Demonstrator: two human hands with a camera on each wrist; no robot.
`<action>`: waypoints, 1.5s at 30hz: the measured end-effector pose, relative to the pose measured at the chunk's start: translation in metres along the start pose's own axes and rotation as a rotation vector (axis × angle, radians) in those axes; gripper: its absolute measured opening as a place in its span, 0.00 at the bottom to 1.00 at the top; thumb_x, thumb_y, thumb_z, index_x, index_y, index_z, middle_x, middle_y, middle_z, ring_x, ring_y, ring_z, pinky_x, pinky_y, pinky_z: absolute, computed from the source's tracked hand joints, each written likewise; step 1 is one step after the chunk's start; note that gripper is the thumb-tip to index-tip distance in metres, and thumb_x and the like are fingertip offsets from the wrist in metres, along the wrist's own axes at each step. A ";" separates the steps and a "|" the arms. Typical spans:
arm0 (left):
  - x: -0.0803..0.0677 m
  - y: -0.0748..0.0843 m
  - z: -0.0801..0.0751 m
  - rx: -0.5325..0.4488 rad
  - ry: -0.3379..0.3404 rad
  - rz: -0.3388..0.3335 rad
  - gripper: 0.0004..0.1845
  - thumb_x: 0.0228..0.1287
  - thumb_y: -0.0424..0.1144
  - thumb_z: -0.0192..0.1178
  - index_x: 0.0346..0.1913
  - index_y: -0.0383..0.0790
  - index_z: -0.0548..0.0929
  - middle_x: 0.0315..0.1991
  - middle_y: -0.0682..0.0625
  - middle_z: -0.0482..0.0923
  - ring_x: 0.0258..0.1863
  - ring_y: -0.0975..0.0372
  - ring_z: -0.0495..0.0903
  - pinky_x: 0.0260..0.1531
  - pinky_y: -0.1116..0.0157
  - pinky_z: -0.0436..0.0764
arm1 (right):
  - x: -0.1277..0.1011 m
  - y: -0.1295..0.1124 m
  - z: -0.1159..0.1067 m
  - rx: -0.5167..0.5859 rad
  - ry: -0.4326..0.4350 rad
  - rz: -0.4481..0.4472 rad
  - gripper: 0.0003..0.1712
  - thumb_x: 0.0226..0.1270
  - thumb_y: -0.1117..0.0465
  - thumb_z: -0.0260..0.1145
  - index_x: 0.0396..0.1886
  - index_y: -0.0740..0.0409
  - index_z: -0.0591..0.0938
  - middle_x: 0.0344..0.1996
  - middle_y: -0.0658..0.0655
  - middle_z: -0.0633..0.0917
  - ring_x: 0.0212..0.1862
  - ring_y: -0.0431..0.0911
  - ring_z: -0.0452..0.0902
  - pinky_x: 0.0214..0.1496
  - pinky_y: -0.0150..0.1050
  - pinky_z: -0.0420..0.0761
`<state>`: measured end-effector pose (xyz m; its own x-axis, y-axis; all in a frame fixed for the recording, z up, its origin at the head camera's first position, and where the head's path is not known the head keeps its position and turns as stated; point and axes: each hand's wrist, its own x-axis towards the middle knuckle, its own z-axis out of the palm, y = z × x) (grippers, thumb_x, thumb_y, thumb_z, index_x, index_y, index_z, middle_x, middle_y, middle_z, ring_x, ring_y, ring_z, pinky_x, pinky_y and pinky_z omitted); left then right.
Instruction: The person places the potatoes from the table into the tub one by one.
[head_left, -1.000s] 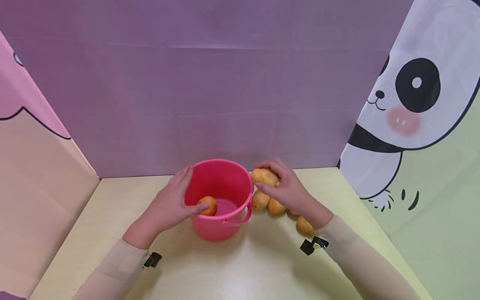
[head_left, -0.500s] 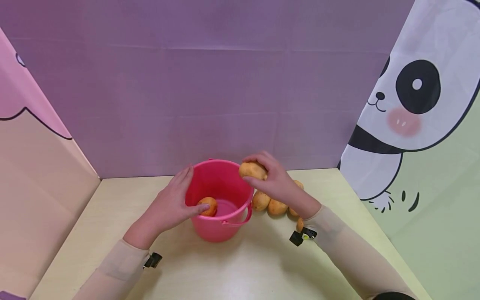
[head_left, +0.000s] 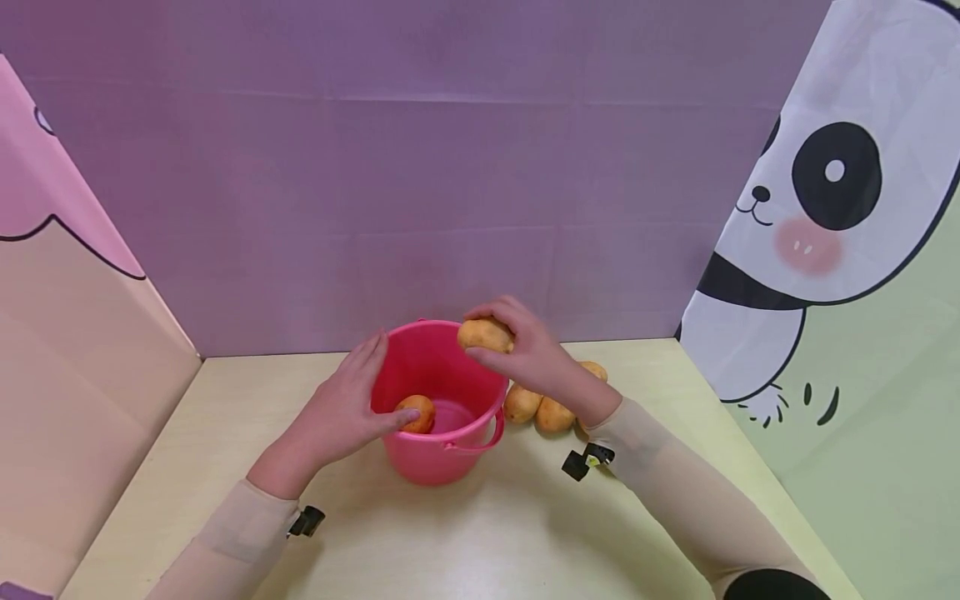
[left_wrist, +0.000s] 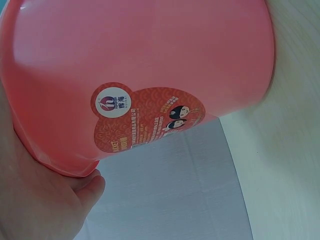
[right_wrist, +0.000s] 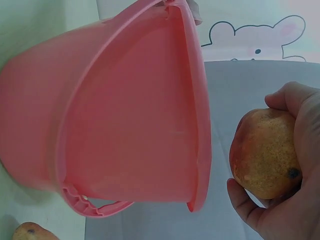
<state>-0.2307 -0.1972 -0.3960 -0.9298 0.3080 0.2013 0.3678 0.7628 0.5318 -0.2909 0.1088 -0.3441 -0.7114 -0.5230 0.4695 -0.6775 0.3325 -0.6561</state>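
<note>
A pink bucket [head_left: 442,458] stands upright on the table. My left hand [head_left: 341,408] grips its left rim, the thumb reaching over the near edge; in the left wrist view, the hand [left_wrist: 45,200] lies along the rim. Inside the bucket rests an orange-yellow mango [head_left: 420,408], partly hidden by that thumb. My right hand [head_left: 528,350] holds another mango [head_left: 483,335] at the far right of the bucket's opening. The right wrist view shows this mango [right_wrist: 267,152] between thumb and fingers, a little beyond the rim, with a reddish blush and a dark spot.
Several more mangoes [head_left: 522,403] lie on the pale table [head_left: 450,550] right of the bucket, partly under my right forearm. The bucket's handle [head_left: 495,429] hangs down on the right. A purple backdrop [head_left: 450,183] rises behind, and a panda-printed panel [head_left: 832,358] stands at right.
My right hand has lifted the mango from the group on the right and carried it left and slightly upward to the bucket's opening. The left hand and bucket stay in place.
</note>
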 end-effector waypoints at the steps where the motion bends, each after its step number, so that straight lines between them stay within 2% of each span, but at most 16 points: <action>1: 0.000 0.000 0.000 0.001 0.000 0.000 0.73 0.57 0.69 0.79 0.92 0.39 0.45 0.90 0.39 0.47 0.86 0.38 0.53 0.57 0.35 0.87 | 0.002 0.000 0.001 0.002 -0.002 -0.006 0.25 0.70 0.58 0.80 0.64 0.56 0.87 0.57 0.50 0.84 0.54 0.47 0.81 0.49 0.44 0.90; 10: -0.001 0.000 0.000 0.008 -0.003 -0.006 0.73 0.58 0.70 0.78 0.92 0.39 0.46 0.90 0.39 0.46 0.86 0.38 0.52 0.58 0.35 0.86 | 0.013 0.000 0.005 0.058 -0.024 0.015 0.25 0.70 0.56 0.80 0.65 0.49 0.87 0.57 0.48 0.83 0.54 0.48 0.81 0.49 0.43 0.92; 19: 0.001 0.001 0.000 0.020 -0.004 0.005 0.73 0.59 0.71 0.77 0.92 0.39 0.44 0.90 0.40 0.47 0.86 0.39 0.52 0.60 0.34 0.85 | 0.025 0.002 0.013 0.086 -0.046 0.015 0.26 0.71 0.55 0.80 0.67 0.48 0.87 0.59 0.46 0.83 0.57 0.47 0.81 0.52 0.42 0.92; 32: 0.001 0.001 -0.001 0.030 -0.005 0.012 0.72 0.60 0.71 0.76 0.91 0.37 0.45 0.90 0.39 0.47 0.87 0.39 0.51 0.62 0.34 0.84 | 0.038 0.001 0.023 0.131 -0.109 0.053 0.27 0.73 0.60 0.79 0.69 0.53 0.86 0.61 0.51 0.84 0.57 0.49 0.82 0.54 0.41 0.91; 37: 0.001 0.000 0.000 0.031 0.002 0.023 0.72 0.60 0.70 0.76 0.91 0.37 0.45 0.90 0.40 0.48 0.86 0.39 0.53 0.62 0.35 0.84 | 0.041 -0.001 0.026 0.130 -0.144 0.087 0.27 0.73 0.61 0.78 0.69 0.53 0.86 0.63 0.51 0.84 0.58 0.49 0.82 0.53 0.39 0.92; 45: 0.000 0.000 0.001 0.025 0.003 0.016 0.72 0.60 0.69 0.77 0.91 0.37 0.45 0.90 0.39 0.48 0.86 0.39 0.54 0.61 0.35 0.85 | 0.045 0.006 0.034 0.104 -0.172 0.076 0.27 0.73 0.60 0.77 0.70 0.56 0.85 0.61 0.53 0.84 0.57 0.49 0.82 0.54 0.38 0.91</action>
<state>-0.2309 -0.1966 -0.3972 -0.9239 0.3185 0.2121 0.3826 0.7715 0.5082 -0.3210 0.0608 -0.3467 -0.7114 -0.6286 0.3141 -0.5935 0.2980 -0.7476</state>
